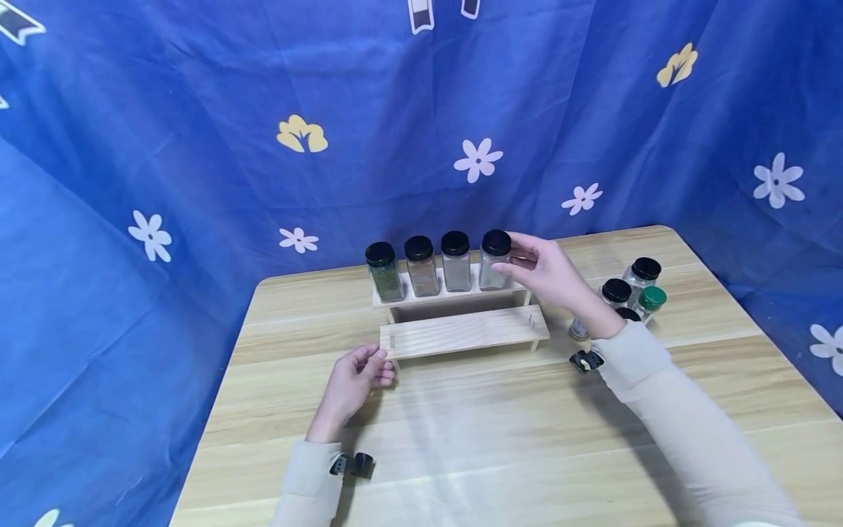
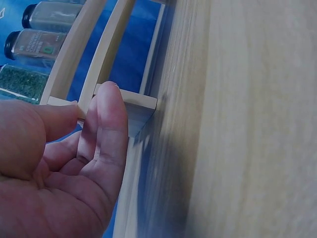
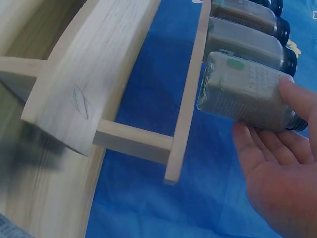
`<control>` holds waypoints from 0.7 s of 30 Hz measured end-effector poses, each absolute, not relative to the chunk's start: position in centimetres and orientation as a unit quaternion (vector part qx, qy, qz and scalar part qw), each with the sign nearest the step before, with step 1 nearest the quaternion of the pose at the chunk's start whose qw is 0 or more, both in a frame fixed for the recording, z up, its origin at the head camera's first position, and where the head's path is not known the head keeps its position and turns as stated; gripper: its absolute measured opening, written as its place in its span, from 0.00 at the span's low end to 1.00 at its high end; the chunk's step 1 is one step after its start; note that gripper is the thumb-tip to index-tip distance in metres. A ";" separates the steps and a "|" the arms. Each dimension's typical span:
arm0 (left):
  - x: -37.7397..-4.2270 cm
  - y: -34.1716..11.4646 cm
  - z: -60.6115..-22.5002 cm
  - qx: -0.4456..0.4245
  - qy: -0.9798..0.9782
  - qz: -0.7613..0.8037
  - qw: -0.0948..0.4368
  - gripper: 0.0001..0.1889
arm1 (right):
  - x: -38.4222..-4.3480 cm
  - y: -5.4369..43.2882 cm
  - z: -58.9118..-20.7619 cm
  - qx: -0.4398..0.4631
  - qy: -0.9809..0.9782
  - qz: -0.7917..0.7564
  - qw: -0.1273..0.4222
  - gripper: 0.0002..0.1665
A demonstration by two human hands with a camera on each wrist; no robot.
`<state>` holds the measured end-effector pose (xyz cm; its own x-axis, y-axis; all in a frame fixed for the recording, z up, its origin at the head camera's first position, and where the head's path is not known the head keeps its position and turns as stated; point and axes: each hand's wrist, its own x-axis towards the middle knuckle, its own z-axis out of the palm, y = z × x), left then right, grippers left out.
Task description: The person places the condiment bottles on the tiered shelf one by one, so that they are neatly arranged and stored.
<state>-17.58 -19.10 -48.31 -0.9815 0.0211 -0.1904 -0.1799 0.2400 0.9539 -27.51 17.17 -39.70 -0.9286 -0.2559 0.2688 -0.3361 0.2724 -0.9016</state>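
Observation:
A two-tier wooden rack (image 1: 461,331) stands at the middle of the table. Its upper shelf carries a row of spice jars with black lids. My right hand (image 1: 527,269) grips the rightmost jar (image 1: 495,260) near its lid, and the jar sits at the shelf's right end. In the right wrist view the thumb and fingers of the right hand (image 3: 277,124) curl round that jar (image 3: 247,91). My left hand (image 1: 375,366) lies on the table at the lower shelf's left end. Its loosely bent fingers (image 2: 109,124) touch the rack's corner (image 2: 141,101) and hold nothing.
Three other jars (image 1: 421,266) fill the upper shelf to the left. Several loose jars (image 1: 616,291), one with a green lid (image 1: 652,298), stand at the table's right. The wooden table (image 1: 494,439) is backed by a blue flowered cloth (image 1: 197,146).

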 end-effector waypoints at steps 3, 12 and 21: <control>-17.6 -19.1 -48.3 -0.050 0.782 0.616 0.079 0.22 | -27.8 16.8 -39.8 0.184 -0.800 0.570 0.033 0.31; -17.5 -19.2 -48.7 -0.048 0.785 0.612 0.084 0.23 | -27.8 16.5 -40.3 0.169 -0.795 0.582 0.030 0.33; -17.7 -19.1 -49.0 -0.051 0.786 0.611 0.079 0.21 | -26.8 18.8 -40.3 0.163 -0.776 0.608 0.041 0.34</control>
